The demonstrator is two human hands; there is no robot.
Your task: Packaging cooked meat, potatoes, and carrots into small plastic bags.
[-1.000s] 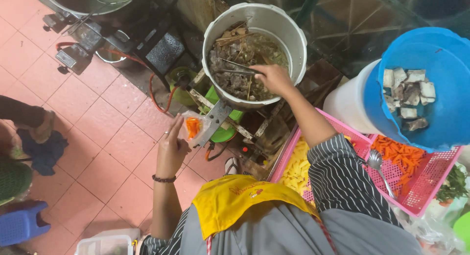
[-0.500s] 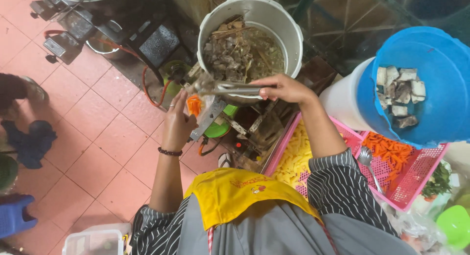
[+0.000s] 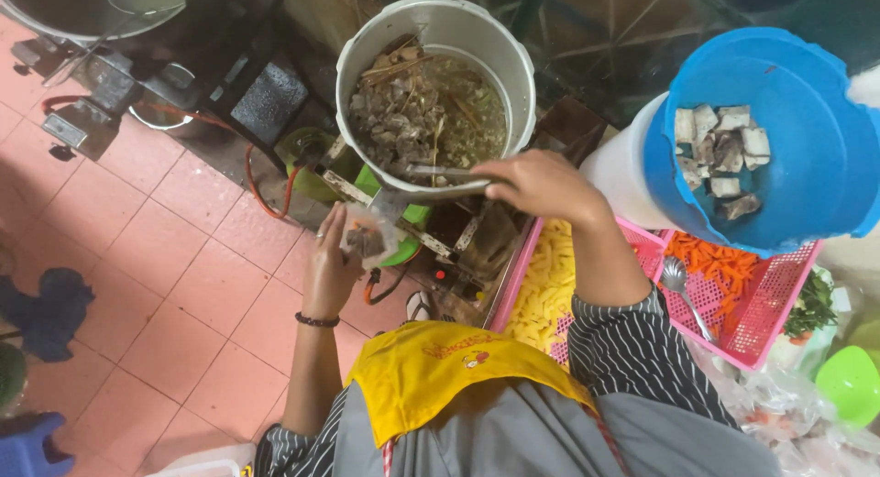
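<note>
Swung clear of the steaming pot (image 3: 435, 97), my right hand (image 3: 541, 186) grips a metal ladle (image 3: 440, 173) over the small plastic bag (image 3: 367, 239) pinched in my left hand (image 3: 330, 271), where a tilt could spill hot broth.

Even, soft daylight fills the scene, brightest on the blue basin (image 3: 788, 138) at 2 o'clock, while the stove area at 11 o'clock sits in deep shadow. Focus is fair at centre (edges bend and smear slightly), and faint glare glints off the pot rim (image 3: 367, 37).
</note>
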